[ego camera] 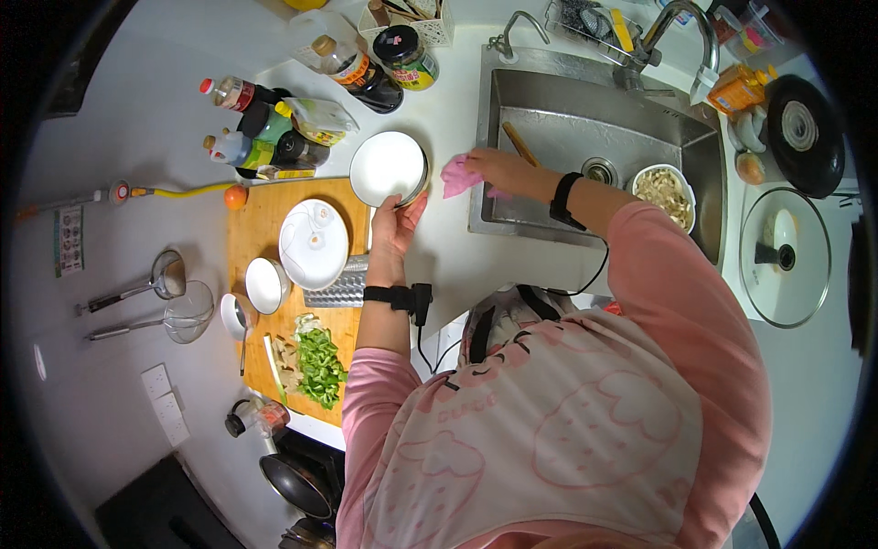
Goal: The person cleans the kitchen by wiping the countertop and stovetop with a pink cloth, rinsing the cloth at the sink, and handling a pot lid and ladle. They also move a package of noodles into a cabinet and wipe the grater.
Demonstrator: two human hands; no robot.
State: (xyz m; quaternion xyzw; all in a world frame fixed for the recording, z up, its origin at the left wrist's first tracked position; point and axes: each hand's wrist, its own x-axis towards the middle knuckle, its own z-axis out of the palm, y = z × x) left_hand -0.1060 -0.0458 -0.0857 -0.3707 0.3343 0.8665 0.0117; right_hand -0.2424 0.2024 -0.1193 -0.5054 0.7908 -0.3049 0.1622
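Note:
My left hand (398, 223) grips the near rim of a white bowl (388, 168), which seems to have a darker-rimmed vessel just under or behind it. A pink cloth (458, 176) is in my right hand (490, 169), over the sink's left edge. Left of the bowl, a white plate (313, 244) rests partly on a perforated metal grater (346, 285) on the wooden cutting board (295, 195). Chopped green peppers (321, 367) lie lower on the board, beside a white bowl (267, 285) and a smaller bowl (235, 316) holding a spoon.
The steel sink (549, 89) holds a white bowl of sliced food, perhaps mushrooms (662, 195), and a wooden handle (521, 144). Sauce bottles (363, 75) and a jar (408, 62) stand behind. A glass lid (785, 257) lies at right; a frying pan (296, 484) sits at lower left.

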